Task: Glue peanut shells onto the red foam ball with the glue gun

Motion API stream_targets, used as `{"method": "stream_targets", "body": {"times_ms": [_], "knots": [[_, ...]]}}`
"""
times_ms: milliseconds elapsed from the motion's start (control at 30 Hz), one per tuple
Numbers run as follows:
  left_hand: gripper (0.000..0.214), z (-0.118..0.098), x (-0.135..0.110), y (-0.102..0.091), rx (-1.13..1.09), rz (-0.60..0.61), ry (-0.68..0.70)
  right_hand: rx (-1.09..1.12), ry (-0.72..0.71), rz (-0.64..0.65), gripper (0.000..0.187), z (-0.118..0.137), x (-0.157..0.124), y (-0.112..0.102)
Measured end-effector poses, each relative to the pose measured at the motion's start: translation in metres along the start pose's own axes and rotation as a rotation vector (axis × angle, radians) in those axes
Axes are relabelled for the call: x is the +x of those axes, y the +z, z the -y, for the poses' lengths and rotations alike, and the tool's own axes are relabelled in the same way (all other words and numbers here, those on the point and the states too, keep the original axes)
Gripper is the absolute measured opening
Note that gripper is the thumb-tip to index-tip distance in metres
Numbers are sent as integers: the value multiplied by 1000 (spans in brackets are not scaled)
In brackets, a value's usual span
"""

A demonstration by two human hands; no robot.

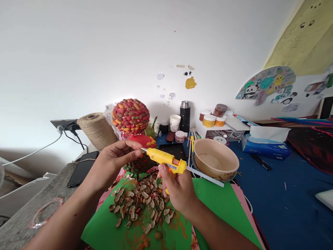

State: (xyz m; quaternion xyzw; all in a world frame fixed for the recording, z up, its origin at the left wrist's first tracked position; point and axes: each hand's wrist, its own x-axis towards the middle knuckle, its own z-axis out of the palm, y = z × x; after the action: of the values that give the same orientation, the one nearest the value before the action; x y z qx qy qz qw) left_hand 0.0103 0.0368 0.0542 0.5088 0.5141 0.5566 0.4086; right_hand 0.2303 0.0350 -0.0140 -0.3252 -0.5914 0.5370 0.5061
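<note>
My right hand [176,189] grips a yellow glue gun [166,160] with a clear glue stick poking out of its back; the nozzle points left. My left hand [118,156] pinches a small piece at the nozzle tip, too small to name. Just behind the hands stands a green shell-covered ball [139,165] with a red piece [142,141] above it. Below the hands, a heap of painted shell halves [140,205] lies on a green paper sheet [215,205].
A red and yellow shell ball [130,116], a twine spool [96,130], a beige bowl [215,160], a black tray [173,150], paint jars [209,120], a flask [185,116], a tissue box [266,147] and a phone [82,169] surround the blue table [283,205].
</note>
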Motion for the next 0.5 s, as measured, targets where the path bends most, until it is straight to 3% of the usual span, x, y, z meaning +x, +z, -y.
{"method": "stream_targets", "body": {"times_ms": [500], "knots": [[35,3,1,-3,-3,19,12,-6,20,7,73,-2,-2,1]]}}
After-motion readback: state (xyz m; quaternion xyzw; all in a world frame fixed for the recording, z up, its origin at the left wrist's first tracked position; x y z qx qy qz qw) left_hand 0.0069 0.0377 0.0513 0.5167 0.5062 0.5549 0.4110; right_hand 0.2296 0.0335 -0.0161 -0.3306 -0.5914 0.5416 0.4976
